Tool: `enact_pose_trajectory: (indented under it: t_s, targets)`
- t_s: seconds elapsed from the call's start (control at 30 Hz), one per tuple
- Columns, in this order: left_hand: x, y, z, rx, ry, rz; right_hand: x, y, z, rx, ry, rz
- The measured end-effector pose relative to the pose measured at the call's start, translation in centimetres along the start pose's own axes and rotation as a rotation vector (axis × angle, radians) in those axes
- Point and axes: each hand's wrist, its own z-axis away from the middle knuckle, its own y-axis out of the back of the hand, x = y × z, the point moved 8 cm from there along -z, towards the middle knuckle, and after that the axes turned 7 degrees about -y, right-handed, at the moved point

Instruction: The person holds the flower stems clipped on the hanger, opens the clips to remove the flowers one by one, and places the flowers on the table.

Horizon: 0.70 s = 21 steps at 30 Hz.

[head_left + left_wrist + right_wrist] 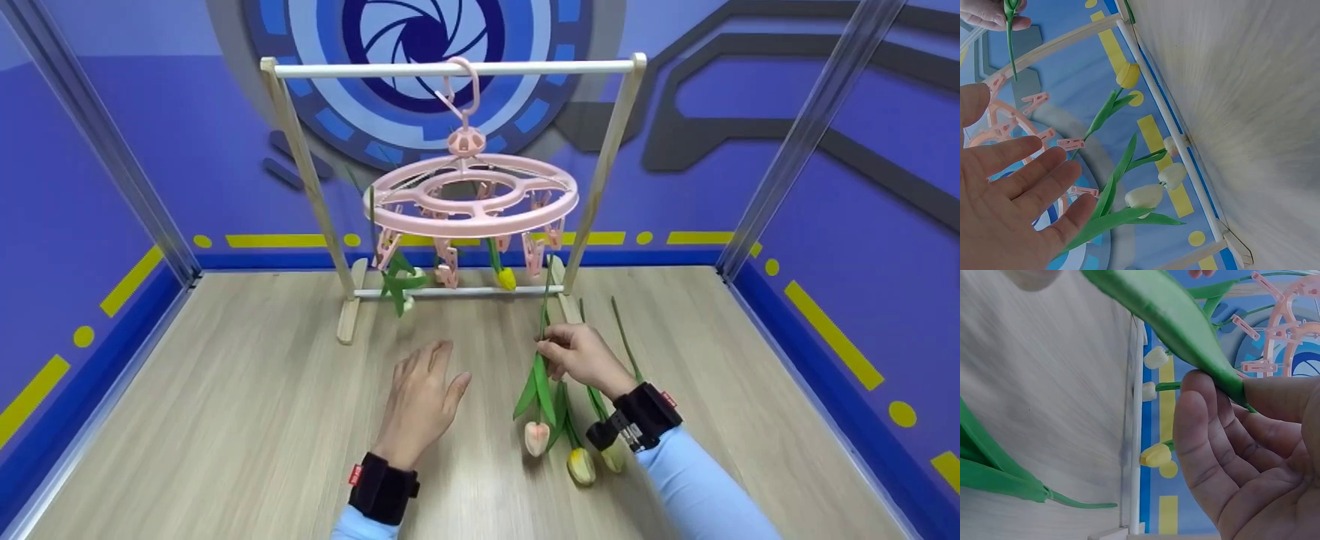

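My right hand (581,356) pinches the green stem of an artificial tulip with a pale pink bloom (537,439), which hangs head down with its stem end pointing up. In the right wrist view a broad green leaf (1168,320) crosses the thumb and fingertips. My left hand (420,397) holds nothing; its fingers are spread and relaxed in front of the rack. Above both hands hangs a round pink clip hanger (465,228) with several clips (533,255). From it hang a yellow tulip (507,279) and white tulips (1144,196), blooms downward.
A wooden rack (611,150) with a white top bar (555,69) carries the hanger. Yellowish tulips (581,466) lie on the wood-grain table (262,420) beneath my right wrist. Blue panels (862,225) enclose the back and sides.
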Motion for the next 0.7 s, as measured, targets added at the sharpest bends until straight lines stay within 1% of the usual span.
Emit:
enact_pose_trajectory:
  t_s: [0.23,0.37,0.7]
  targets:
    - [0.2,-0.4,0.0,-0.006,-0.007,-0.010,0.3,-0.8,-0.4,-0.028,0.014,0.060]
    - [0.3,-0.7,0.1,-0.014,-0.007,-0.017,0.6,-1.2,-0.6,-0.031,0.010,0.070]
    - [0.6,-1.4,0.4,-0.043,-0.029,-0.092,1.3,-2.3,-0.8,-0.070,0.020,0.104]
